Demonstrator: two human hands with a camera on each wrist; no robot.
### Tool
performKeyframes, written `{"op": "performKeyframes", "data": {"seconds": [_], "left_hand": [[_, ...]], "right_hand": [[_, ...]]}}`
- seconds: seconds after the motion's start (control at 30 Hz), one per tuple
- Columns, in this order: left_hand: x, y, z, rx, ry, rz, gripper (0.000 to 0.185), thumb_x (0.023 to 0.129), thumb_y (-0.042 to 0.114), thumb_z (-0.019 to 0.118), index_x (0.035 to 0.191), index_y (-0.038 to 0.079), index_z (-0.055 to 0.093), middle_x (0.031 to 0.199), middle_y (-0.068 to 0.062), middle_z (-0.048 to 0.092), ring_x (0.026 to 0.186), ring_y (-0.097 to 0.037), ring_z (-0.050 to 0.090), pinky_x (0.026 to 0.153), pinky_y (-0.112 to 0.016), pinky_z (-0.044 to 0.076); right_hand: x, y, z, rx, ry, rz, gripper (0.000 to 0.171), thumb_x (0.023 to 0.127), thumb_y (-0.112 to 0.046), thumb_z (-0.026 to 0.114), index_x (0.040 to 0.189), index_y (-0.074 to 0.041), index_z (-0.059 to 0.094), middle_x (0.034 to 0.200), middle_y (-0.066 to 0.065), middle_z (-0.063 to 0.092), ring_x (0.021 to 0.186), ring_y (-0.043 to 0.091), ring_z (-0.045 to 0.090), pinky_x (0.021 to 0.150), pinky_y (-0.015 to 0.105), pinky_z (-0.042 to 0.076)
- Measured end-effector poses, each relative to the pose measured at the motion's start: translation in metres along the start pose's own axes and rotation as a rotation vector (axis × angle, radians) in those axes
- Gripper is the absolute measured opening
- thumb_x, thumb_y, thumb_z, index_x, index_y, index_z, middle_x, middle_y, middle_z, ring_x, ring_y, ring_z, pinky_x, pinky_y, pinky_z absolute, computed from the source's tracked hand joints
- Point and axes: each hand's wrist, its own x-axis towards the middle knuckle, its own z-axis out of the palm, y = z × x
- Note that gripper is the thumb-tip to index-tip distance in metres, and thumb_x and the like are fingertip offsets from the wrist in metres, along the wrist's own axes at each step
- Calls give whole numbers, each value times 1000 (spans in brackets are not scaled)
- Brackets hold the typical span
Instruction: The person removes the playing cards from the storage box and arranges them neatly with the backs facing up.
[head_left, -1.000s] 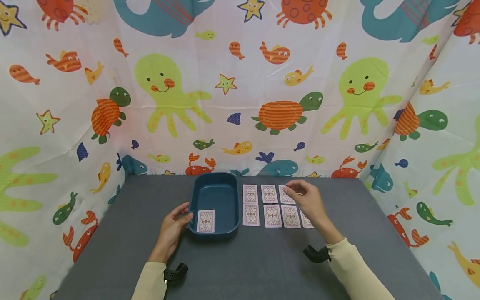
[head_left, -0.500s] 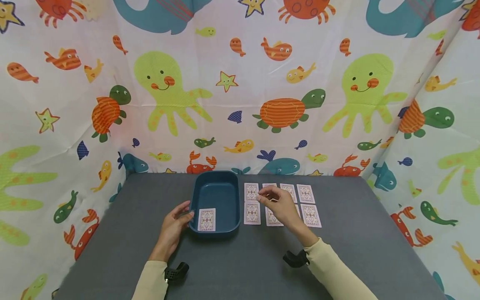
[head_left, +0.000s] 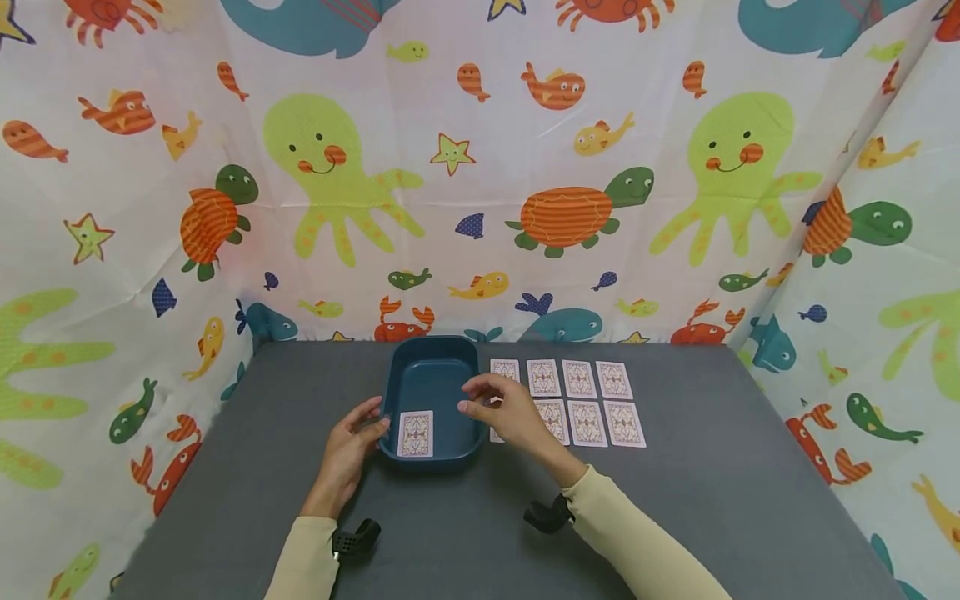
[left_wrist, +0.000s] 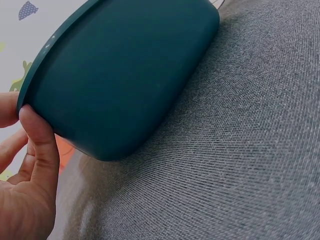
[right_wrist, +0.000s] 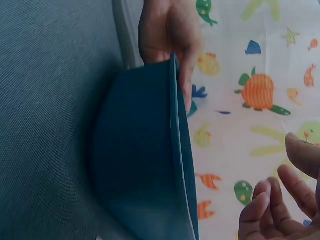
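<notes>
Within the last second the right hand (head_left: 501, 407) had swept from the 3 o'clock end of the card rows toward 9 o'clock, reaching the teal tray's (head_left: 390, 392) right rim. Its fingers were loosely curled; whether they pinched a card I cannot tell. The left hand (head_left: 352, 446) gripped the tray's left rim throughout. One card (head_left: 416, 433) lay inside the tray. On the grey surface (head_left: 675, 500), four cards (head_left: 579, 378) showed in the far row, three fully in the near row, another partly hidden.

right hand (head_left: 504, 410) moved left, over tray (head_left: 432, 392)
</notes>
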Motion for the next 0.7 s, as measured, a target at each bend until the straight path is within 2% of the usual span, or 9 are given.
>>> {"op": "performKeyframes", "data": {"seconds": [0.17, 0.33, 0.53, 0.7], "left_hand": [[0, 1, 0, -15, 1, -4, 49, 94, 17, 66, 140, 17, 52, 133, -9, 48, 93, -12, 57, 80, -26, 46], [0, 1, 1, -8, -5, -6, 49, 94, 18, 66, 141, 18, 51, 134, -9, 47, 95, -12, 56, 81, -27, 46], [2, 1, 0, -9, -10, -20, 48, 95, 16, 64, 141, 17, 52, 134, -10, 47, 97, -14, 55, 82, -28, 46], [2, 1, 0, -13, -18, -14, 49, 95, 16, 64, 142, 16, 51, 136, -12, 46, 96, -14, 55, 81, -27, 46]], "right_hand": [[12, -6, 18, -21, -32, -26, 31, 88, -26, 73, 117, -16, 67, 116, 5, 66, 107, 27, 62, 84, 31, 50], [20, -10, 33, -38, -61, -15, 36, 89, -28, 73, 121, -13, 66, 119, 4, 66, 109, 26, 62, 88, 34, 52], [31, -6, 48, -67, -96, 49, 38, 89, -30, 73, 122, -15, 65, 122, 7, 66, 112, 29, 62, 93, 42, 50], [40, 2, 60, -105, -92, 110, 36, 87, -29, 75, 119, -15, 67, 123, 11, 66, 109, 24, 62, 94, 41, 49]]}}
